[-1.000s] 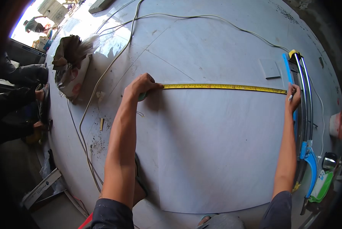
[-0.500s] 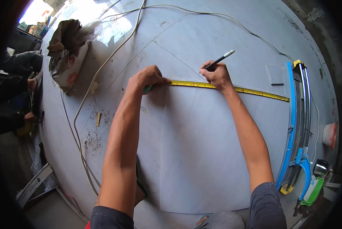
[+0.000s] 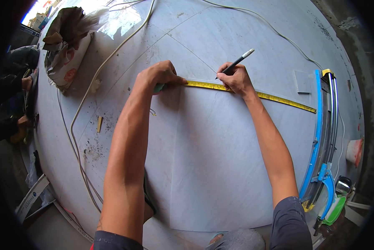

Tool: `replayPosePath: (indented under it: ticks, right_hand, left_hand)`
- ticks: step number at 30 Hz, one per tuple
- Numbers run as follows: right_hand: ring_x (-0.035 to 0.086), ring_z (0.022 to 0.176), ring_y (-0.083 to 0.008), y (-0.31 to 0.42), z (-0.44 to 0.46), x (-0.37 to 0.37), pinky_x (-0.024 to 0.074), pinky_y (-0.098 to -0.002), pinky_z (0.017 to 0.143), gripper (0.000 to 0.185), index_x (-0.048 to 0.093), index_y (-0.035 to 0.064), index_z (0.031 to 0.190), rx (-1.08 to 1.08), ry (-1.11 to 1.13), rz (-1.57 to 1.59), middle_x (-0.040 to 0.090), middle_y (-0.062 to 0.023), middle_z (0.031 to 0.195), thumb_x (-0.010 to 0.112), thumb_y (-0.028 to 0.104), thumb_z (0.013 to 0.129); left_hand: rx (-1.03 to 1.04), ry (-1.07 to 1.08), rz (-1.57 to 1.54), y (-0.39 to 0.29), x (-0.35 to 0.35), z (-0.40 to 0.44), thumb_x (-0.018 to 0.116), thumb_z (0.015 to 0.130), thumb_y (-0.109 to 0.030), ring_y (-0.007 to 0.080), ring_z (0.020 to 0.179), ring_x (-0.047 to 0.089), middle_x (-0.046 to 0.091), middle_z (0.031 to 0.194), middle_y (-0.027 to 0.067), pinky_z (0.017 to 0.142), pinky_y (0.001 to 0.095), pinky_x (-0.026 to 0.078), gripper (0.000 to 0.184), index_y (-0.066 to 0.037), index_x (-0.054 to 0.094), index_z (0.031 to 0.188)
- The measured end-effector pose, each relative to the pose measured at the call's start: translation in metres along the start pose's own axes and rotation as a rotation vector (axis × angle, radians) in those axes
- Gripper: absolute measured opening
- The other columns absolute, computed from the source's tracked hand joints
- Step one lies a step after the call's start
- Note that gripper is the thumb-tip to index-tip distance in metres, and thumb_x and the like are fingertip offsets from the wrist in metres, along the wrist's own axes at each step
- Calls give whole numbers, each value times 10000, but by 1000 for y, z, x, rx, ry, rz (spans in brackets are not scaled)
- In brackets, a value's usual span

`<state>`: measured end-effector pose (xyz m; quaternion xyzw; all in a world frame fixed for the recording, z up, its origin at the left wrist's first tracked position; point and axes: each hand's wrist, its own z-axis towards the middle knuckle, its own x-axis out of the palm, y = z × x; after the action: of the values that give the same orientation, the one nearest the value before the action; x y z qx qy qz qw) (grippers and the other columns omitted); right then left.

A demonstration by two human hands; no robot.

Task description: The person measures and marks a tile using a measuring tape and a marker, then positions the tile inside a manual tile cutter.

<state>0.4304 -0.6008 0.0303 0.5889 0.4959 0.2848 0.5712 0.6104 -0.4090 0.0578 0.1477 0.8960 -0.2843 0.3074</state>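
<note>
A yellow tape measure (image 3: 285, 101) stretches along the upper edge of a large pale tile (image 3: 220, 166). My left hand (image 3: 162, 75) is closed on the tape's left end, and a bit of green casing shows beneath it. In my right hand (image 3: 235, 78) is a dark pencil (image 3: 237, 62) with a light end, tip pointing down and left, near the tile's upper edge. The lower fingers of that hand rest on the tape. To the right stands a blue tile cutter (image 3: 319, 125) with metal rails.
Long cables (image 3: 112, 54) cross the floor at the left and top. A torn paper sack (image 3: 68, 58) stands upper left. Another person's feet (image 3: 27, 81) are at the far left. A small tile piece (image 3: 302, 82), a bucket (image 3: 354, 152) and a green-edged object (image 3: 335, 211) lie at the right.
My right hand has left the tape's right end beside the cutter and come to its middle, where the pencil tip has lowered slightly. My left hand keeps its hold. The view has shifted.
</note>
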Motion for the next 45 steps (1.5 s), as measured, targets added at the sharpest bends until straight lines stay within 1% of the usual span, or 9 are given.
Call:
replayPosePath:
  ticks: [7,10,12,17,19,24,28,38,45]
  right_hand:
    - [522,453,-90,-2,0,1,427,-246,419,94,641,15,700,0,37,-87,558,-21,535,637,85,763]
    - [511,431,-91,-3,0,2,412,-241,396,99,637,16,736,-24,38,-127,550,-14,531,653,100,785]
    - [510,429,-91,-5,2,2,412,-241,395,100,637,15,735,-15,45,-114,551,-15,531,652,100,785]
    - [509,425,-92,-4,2,2,408,-241,391,99,636,15,733,13,63,-86,550,-17,529,649,98,784]
    - [544,462,-95,-3,2,1,437,-255,431,111,637,12,683,15,59,-103,575,-19,543,646,101,749]
    - [549,470,-94,-2,2,0,438,-251,446,113,641,13,681,34,62,-116,576,-18,541,648,106,744]
    - [550,471,-95,-4,4,1,441,-251,454,113,644,11,681,21,62,-126,578,-20,541,650,107,740]
    - [555,476,-97,-4,2,3,442,-252,450,105,646,16,687,21,36,-98,579,-22,547,643,104,744]
    - [541,466,-93,-4,4,1,442,-251,435,102,643,16,690,28,84,-140,574,-22,545,635,97,752]
  left_hand:
    - [-26,-29,14,-2,3,0,772,728,-481,159,569,589,652,658,77,547,325,449,468,-18,737,789]
    - [-35,-33,45,-4,3,0,777,718,-488,155,566,590,654,659,76,545,317,447,469,-27,743,799]
    - [-47,-77,47,-5,4,-3,774,716,-496,150,555,586,653,654,71,540,311,445,473,-32,744,800]
    - [-30,-59,38,-6,2,-7,768,717,-508,147,541,584,650,643,63,535,306,448,483,-31,741,789]
    - [-20,-57,43,-7,3,-6,766,718,-511,145,537,583,649,638,61,533,302,448,484,-33,741,784]
    - [-38,-95,22,-5,7,-5,765,719,-519,140,519,574,643,621,54,532,298,444,480,-43,741,778]
    - [-29,-71,30,-6,5,-5,764,719,-525,141,531,579,645,628,56,539,301,448,490,-40,741,782]
    - [-54,-78,52,-5,6,-2,773,709,-520,154,549,582,659,661,71,558,311,449,495,-33,743,790]
    - [-64,-67,36,-6,5,-2,776,710,-511,152,557,585,658,659,72,561,315,444,481,-36,742,781]
